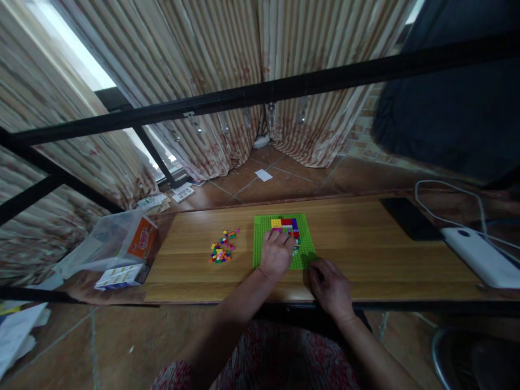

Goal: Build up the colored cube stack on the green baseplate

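Observation:
A green studded baseplate [260, 241] lies on the wooden table, with yellow, red, purple and other coloured toy bricks [286, 222] set close together on it. My left hand [278, 253] is over the plate, its bent fingers closed at the near side of these bricks. The fingertips hide whatever they may pinch and cover part of the bricks. At the plate's near right corner rests my right hand [331, 286], fingers curled in; whether it grips the corner cannot be made out. Left of the plate, a loose pile of small coloured bricks [220, 254] is scattered on the table.
A dark tablet-like slab [412, 218] and a white device [481, 257] with a white cable [450, 184] lie at the table's right. On the left are a clear plastic container [114, 238] and a small box [122, 276]. A black metal bar [244, 97] crosses beyond the table.

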`<state>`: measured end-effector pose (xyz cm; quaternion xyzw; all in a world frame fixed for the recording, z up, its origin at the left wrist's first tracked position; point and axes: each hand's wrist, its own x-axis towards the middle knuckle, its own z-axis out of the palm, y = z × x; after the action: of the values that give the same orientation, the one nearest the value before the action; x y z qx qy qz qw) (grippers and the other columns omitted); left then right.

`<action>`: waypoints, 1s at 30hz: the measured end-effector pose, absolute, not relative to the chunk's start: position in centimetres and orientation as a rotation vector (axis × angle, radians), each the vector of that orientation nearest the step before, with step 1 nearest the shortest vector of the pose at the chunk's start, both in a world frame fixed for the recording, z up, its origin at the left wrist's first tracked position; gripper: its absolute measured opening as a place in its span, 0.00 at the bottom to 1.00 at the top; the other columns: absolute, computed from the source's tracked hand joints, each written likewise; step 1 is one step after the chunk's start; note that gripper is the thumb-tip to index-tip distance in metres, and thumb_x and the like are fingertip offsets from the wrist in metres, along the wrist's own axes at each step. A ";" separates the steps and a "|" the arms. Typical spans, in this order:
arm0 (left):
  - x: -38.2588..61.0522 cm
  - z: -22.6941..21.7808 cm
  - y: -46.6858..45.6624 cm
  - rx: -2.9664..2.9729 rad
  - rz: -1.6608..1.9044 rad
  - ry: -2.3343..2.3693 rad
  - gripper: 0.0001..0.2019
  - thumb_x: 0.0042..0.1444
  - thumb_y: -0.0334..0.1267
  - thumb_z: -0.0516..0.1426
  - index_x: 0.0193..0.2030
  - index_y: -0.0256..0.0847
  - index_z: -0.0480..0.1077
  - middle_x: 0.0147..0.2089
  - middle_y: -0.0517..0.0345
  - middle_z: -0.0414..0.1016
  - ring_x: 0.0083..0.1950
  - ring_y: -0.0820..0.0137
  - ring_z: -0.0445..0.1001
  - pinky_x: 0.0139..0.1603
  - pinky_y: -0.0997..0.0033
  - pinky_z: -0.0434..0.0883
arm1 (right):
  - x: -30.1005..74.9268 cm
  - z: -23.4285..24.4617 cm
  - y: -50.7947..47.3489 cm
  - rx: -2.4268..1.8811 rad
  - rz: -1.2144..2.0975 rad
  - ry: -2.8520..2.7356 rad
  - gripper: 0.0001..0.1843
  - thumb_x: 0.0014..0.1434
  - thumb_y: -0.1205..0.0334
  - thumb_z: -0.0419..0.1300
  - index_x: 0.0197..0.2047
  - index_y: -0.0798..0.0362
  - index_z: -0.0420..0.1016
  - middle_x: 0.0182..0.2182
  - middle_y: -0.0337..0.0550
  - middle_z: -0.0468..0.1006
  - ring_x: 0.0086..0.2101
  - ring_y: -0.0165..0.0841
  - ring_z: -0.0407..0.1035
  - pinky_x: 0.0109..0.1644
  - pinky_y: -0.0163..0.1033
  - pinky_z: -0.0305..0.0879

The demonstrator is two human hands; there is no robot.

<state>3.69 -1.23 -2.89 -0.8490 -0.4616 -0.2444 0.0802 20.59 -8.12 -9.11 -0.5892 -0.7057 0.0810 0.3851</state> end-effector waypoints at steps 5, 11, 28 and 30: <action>3.2 -2.8 -2.6 -2.519 -0.816 -1.506 0.08 0.64 0.37 0.51 0.42 0.43 0.73 0.37 0.56 0.75 0.41 0.65 0.68 0.44 0.62 0.62 | 20.8 -9.5 -8.0 -1.502 0.199 -1.817 0.11 0.64 0.57 0.51 0.39 0.50 0.73 0.37 0.45 0.77 0.38 0.37 0.72 0.41 0.40 0.67; -1.2 -3.4 -4.6 -2.308 -0.991 -1.841 0.06 0.62 0.35 0.53 0.41 0.43 0.72 0.37 0.56 0.76 0.41 0.65 0.70 0.44 0.62 0.64 | 20.9 -9.6 -8.1 -1.534 0.161 -1.809 0.13 0.64 0.55 0.51 0.39 0.50 0.74 0.38 0.46 0.78 0.38 0.37 0.73 0.42 0.39 0.67; -13.8 -5.6 -9.2 -1.710 -1.149 -2.432 0.09 0.58 0.37 0.53 0.39 0.41 0.74 0.37 0.53 0.77 0.41 0.64 0.75 0.44 0.64 0.71 | 21.1 -9.9 -8.2 -1.550 0.093 -1.789 0.15 0.63 0.53 0.52 0.38 0.51 0.76 0.37 0.48 0.78 0.38 0.39 0.73 0.42 0.41 0.67; -13.2 -5.7 -9.1 -1.805 -1.136 -2.365 0.08 0.58 0.36 0.54 0.40 0.42 0.74 0.39 0.53 0.77 0.43 0.64 0.75 0.46 0.64 0.71 | 21.1 -9.9 -8.2 -1.546 0.079 -1.788 0.14 0.63 0.53 0.52 0.38 0.50 0.76 0.37 0.48 0.78 0.37 0.39 0.73 0.42 0.41 0.67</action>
<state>-13.21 -9.06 -5.72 -0.5668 -0.7424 -0.3566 -0.0213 21.09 -8.19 -9.95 -0.6050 -0.6998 0.0308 0.3786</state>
